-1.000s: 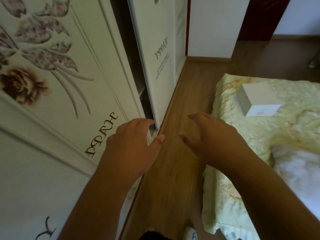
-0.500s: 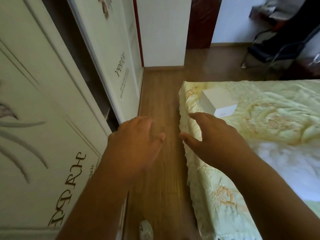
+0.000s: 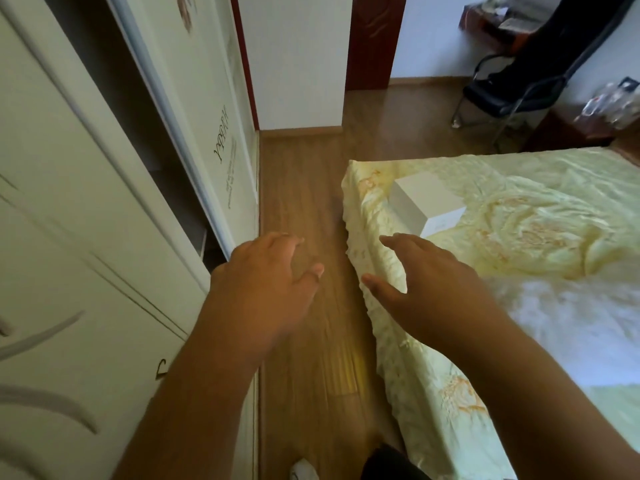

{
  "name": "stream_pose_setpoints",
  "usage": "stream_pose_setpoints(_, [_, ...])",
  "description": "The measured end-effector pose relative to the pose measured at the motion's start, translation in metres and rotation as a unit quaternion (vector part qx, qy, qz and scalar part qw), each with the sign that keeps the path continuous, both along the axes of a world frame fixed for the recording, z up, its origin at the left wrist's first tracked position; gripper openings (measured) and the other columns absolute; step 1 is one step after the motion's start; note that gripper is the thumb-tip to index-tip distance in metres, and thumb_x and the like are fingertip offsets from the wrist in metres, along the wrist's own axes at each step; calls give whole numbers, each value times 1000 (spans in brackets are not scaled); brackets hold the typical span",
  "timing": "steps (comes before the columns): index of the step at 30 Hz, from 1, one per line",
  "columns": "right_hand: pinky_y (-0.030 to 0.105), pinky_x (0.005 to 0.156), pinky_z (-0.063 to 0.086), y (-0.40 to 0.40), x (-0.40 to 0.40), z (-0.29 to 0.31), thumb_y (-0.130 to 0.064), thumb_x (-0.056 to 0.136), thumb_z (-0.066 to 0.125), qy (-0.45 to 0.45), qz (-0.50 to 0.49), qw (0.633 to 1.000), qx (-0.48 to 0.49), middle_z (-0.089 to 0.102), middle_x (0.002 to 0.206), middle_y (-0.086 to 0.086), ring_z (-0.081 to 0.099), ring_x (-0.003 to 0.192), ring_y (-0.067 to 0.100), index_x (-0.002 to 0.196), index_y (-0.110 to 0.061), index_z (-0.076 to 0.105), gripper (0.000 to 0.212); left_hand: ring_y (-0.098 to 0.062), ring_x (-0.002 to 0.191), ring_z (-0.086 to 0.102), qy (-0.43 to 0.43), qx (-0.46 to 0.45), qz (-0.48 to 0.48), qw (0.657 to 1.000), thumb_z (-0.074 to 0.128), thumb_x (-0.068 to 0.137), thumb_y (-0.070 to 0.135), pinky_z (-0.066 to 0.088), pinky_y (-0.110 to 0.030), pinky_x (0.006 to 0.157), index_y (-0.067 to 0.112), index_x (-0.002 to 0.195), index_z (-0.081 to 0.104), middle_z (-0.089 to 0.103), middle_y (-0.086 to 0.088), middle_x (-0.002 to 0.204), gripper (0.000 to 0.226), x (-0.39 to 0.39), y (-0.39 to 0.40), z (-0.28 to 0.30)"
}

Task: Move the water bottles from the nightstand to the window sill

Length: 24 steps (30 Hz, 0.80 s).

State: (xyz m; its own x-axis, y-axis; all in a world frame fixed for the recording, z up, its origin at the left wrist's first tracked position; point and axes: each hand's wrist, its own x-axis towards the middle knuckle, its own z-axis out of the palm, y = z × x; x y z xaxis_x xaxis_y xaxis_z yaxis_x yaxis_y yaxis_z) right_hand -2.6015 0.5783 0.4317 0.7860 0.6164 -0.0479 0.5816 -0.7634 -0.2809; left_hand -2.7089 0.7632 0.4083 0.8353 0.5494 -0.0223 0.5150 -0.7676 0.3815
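Head view, from the left: a white sliding wardrobe with grey floral decals (image 3: 86, 237) stands just left of the left hand (image 3: 266, 282), its panels parted on a dark gap. That grip is released, fingers loosely spread over the brown wood-plank floor (image 3: 304, 188), holding nothing. Just right of it the right hand (image 3: 429, 285) hovers above the edge of the bed with a pale yellow floral cover (image 3: 519, 244), likewise released and empty. Beyond the right fingers a white rectangular cardboard box (image 3: 427, 202) lies on the cover. Far right and well ahead, past a black metal-framed chair (image 3: 502, 95), blurred clear plastic water bottles (image 3: 609, 105) stand on a dark red-brown wooden nightstand (image 3: 568, 133).
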Motion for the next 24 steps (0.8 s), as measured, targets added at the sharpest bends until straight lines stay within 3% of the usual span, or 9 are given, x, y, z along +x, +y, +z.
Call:
stream_pose_setpoints(5, [43, 111, 35, 29, 19, -4, -71, 90, 41, 14, 12, 1000, -4, 37, 156, -12, 41, 139, 17, 151, -34, 32, 73, -19, 134, 46, 4, -10, 25, 1000, 43, 93, 70, 41, -49, 105, 39, 146, 42, 48, 10, 149, 61, 11, 26, -3])
stream_pose_setpoints(8, [45, 112, 36, 48, 35, -10, -72, 89, 42, 32, 25, 999, 7, 36, 157, -11, 41, 140, 18, 150, -36, 32, 72, -20, 133, 48, 48, -7, 47, 998, 42, 94, 69, 41, -47, 105, 37, 148, 40, 48, 7, 149, 63, 17, 35, -10])
stream_pose_setpoints(13, [46, 107, 40, 81, 76, -21, -73, 87, 47, 47, 47, 997, 42, 42, 153, -11, 47, 135, 20, 147, -37, 36, 71, -21, 135, 46, 79, 12, 85, 993, 39, 93, 72, 41, -45, 107, 36, 148, 40, 47, 6, 150, 66, 43, 53, -14])
stream_pose_setpoints(24, [49, 106, 45, 117, 217, -7, -72, 87, 48, 20, 81, 993, 85, 47, 150, -9, 51, 131, 20, 145, -36, 39, 70, -20, 136, 46, 34, 72, 123, 989, 42, 91, 73, 43, -47, 105, 43, 144, 41, 46, 11, 151, 62, 169, 73, 20])
